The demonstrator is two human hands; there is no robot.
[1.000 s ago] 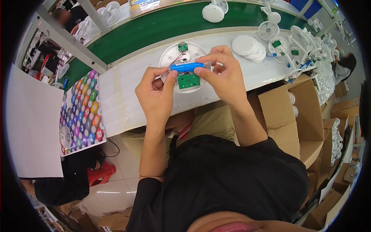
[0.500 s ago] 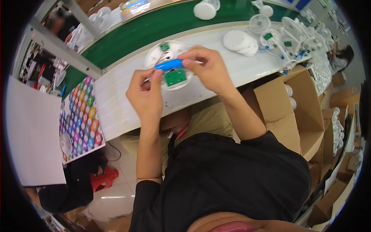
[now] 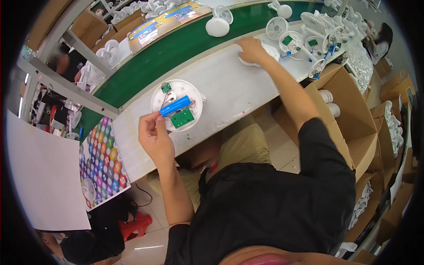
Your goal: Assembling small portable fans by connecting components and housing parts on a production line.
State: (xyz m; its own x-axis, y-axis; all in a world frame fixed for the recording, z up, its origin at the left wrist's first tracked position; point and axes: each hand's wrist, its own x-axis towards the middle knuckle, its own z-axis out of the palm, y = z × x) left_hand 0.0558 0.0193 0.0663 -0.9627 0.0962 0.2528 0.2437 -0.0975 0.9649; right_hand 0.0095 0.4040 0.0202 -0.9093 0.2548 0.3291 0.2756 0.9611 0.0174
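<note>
My left hand (image 3: 155,136) pinches the near-left end of a blue cylindrical battery (image 3: 176,105) between thumb and fingers. The battery lies slantwise over a round white housing (image 3: 189,87) on the table. Beside it in the housing are a green circuit board (image 3: 182,118), a smaller green board (image 3: 166,87) and thin wires. My right hand (image 3: 252,51) reaches far across to a pile of white round covers (image 3: 271,51). Its fingers are apart over the pile's left side, and the hand hides part of the covers.
A green conveyor belt (image 3: 145,68) runs behind the white table (image 3: 218,79). White fan parts (image 3: 292,42) with boards and batteries crowd the right end. An open cardboard box (image 3: 349,119) stands at the right. A patterned sheet (image 3: 104,163) lies left; other people are nearby.
My right hand has let go of the battery and moved right to the covers. My left hand still holds the battery, now lower over the housing. The whole view has shifted.
</note>
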